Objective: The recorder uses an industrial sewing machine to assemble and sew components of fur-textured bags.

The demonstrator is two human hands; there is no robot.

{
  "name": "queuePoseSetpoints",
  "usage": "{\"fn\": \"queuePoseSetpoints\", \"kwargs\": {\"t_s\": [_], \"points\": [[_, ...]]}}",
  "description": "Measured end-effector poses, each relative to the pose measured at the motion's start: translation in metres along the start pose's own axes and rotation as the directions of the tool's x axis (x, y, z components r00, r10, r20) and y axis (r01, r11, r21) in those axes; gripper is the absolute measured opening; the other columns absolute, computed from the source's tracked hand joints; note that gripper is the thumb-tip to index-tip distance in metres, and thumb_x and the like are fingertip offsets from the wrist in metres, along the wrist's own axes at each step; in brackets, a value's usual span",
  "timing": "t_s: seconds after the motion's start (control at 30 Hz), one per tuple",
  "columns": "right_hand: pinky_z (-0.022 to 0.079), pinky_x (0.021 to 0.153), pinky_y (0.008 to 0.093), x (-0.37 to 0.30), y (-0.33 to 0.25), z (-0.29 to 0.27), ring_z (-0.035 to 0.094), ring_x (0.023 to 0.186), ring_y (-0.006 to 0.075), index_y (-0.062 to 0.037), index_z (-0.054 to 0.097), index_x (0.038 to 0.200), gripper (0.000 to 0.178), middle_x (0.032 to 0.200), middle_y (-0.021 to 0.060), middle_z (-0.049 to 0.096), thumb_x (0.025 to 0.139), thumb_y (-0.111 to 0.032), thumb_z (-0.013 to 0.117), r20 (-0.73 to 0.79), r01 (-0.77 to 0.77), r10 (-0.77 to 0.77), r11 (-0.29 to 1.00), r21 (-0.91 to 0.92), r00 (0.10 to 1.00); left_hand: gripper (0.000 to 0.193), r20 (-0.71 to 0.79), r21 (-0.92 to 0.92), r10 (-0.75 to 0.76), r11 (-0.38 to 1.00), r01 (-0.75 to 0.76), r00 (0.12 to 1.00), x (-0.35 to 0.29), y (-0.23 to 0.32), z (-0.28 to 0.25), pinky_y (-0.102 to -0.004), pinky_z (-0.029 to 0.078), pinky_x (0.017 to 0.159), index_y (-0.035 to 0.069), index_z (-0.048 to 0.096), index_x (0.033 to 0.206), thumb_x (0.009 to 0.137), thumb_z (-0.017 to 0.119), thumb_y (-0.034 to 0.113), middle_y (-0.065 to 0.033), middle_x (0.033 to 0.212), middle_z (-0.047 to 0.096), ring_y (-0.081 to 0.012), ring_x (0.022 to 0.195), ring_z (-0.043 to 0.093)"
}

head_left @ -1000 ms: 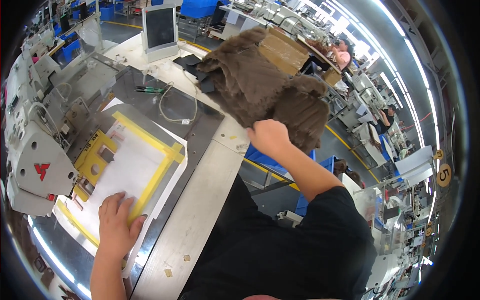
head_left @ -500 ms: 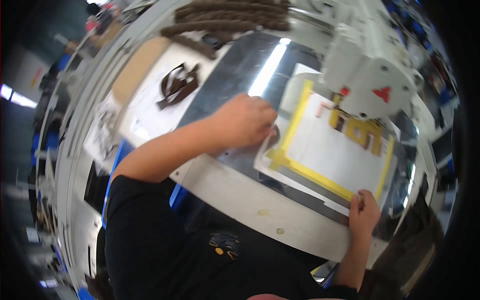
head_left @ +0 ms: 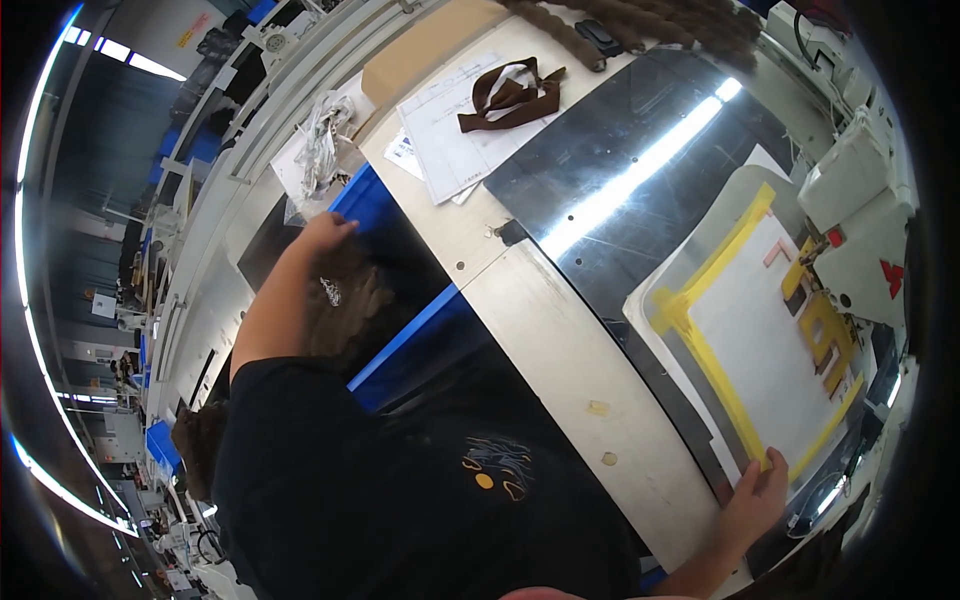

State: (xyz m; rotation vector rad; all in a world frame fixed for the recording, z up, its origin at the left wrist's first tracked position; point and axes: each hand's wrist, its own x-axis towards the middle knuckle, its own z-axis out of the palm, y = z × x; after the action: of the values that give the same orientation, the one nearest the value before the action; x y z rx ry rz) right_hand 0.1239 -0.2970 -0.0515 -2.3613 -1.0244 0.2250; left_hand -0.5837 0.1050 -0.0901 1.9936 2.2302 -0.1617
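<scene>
My left hand [head_left: 325,235] reaches far out to the left over a blue bin [head_left: 400,335] beside the table, where dark brown furry fabric [head_left: 350,295] lies. Its fingers sit at the bin's far end, too small to tell whether they grip anything. My right hand [head_left: 755,500] lies flat, fingers apart, on the near corner of a white template with yellow tape borders [head_left: 770,340]. The template rests on a shiny dark plate [head_left: 600,170] under a white sewing machine [head_left: 870,240].
Brown straps [head_left: 510,95] lie on paper sheets [head_left: 450,130] at the table's far end, beside a cardboard sheet [head_left: 430,40]. Brown fur pieces [head_left: 640,20] lie at the top edge. Crumpled clear plastic [head_left: 320,140] sits left of the bin. Rows of workstations stretch away on the left.
My view has swung left. My left hand has left the template's edge and stretched out to the blue bin. My right hand stays on the template's near corner.
</scene>
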Motion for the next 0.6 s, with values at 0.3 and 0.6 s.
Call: {"fn": "queuePoseSetpoints", "kwargs": {"t_s": [0.3,0.6], "points": [[0.054,0.052,0.0253,-0.005,0.021,-0.005,0.061,0.076,0.0131,-0.0058,0.063,0.13,0.03,0.092,0.0061,0.061,0.103,-0.018,0.06,0.057,0.091,-0.086,0.991,-0.102,0.995,0.038,0.203,-0.063,0.005,0.998,0.007,0.979,-0.022,0.014,-0.057,-0.0396,0.058,0.082,0.003,0.076,0.108,0.083,0.083,0.031,-0.0148,0.099,0.077,-0.0266,0.089,0.074],[0.042,0.06,0.0314,-0.008,-0.003,-0.002,0.05,0.064,0.017,-0.0003,0.065,0.125,0.029,0.079,0.0071,0.055,0.099,-0.014,0.063,-0.02,0.033,-0.033,0.999,0.007,0.999,0.05,0.497,-0.034,0.054,0.999,-0.042,0.866,-0.044,0.02,-0.076,-0.0382,0.056,0.088,0.001,0.073,0.112,0.068,0.09,0.016,-0.0122,0.104,0.075,-0.0262,0.095,0.071]]}}
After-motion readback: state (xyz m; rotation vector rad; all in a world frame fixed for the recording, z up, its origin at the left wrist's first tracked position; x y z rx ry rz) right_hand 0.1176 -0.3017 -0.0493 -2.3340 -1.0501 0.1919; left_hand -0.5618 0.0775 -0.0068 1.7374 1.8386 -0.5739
